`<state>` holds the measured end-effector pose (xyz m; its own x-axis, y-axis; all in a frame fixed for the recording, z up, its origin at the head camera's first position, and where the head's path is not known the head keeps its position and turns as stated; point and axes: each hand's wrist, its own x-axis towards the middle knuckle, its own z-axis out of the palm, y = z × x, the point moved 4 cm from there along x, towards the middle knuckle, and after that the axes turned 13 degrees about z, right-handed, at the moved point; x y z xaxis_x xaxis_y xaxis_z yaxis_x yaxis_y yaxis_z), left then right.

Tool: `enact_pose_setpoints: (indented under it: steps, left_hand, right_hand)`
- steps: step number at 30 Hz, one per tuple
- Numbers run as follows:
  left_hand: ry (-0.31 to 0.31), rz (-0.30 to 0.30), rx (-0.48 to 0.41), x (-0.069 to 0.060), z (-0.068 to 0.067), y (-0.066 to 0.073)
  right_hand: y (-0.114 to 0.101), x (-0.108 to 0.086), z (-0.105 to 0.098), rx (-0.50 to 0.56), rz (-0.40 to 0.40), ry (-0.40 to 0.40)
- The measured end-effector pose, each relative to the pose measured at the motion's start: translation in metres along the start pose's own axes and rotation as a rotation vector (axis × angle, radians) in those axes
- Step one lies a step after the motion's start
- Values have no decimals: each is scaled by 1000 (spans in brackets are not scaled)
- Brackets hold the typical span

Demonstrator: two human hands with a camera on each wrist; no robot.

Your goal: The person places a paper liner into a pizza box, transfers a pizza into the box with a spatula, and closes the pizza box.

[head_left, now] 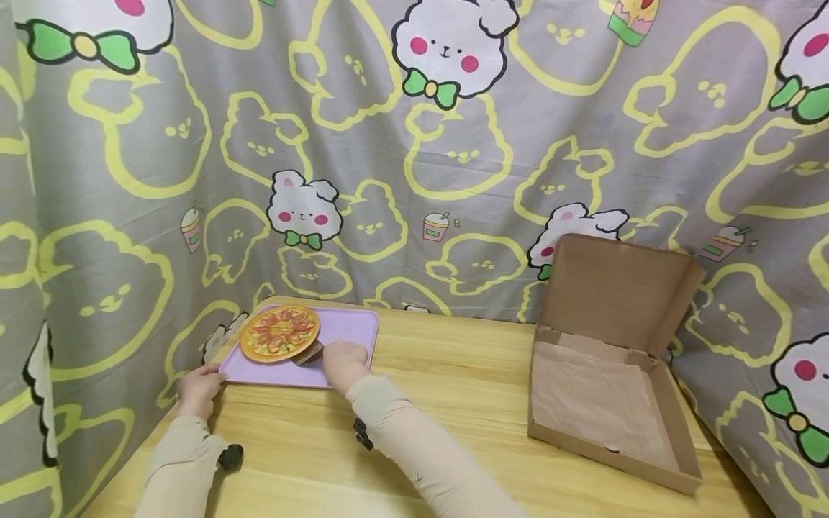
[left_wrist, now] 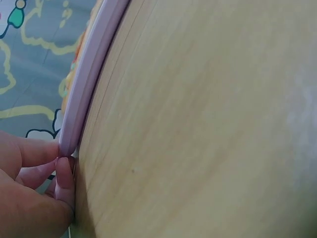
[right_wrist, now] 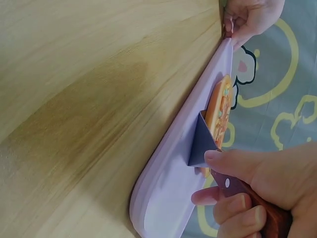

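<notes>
A pizza (head_left: 280,332) lies on the left part of a purple tray (head_left: 350,327). The right hand (head_left: 345,362) grips the wooden handle (right_wrist: 270,210) of a server, its thumb along the top. The metal blade (right_wrist: 202,144) meets the near edge of the pizza (right_wrist: 218,111) in the right wrist view; how far it reaches under cannot be told. At the tray's near left corner, the left hand (head_left: 199,391) pinches the rim between thumb and fingers, also seen in the left wrist view, where the tray rim (left_wrist: 91,74) meets the fingertips.
An open cardboard box (head_left: 602,403) with its lid raised stands on the right of the wooden table (head_left: 453,374), lined with brown paper. A patterned curtain (head_left: 466,216) hangs behind and at both sides.
</notes>
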<state>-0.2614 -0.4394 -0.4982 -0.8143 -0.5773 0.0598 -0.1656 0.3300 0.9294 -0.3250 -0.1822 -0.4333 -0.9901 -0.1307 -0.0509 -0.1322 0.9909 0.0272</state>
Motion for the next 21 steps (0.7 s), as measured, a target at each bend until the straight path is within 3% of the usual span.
enact_pose_setpoints:
  steps: [8,21]
  left_hand:
    - [-4,-27,7,0,2,3]
    - [8,-15,-2,-3,1,0]
  right_hand:
    - [4,0,5,7,-14,18]
    - [9,3,17,50,-24,27]
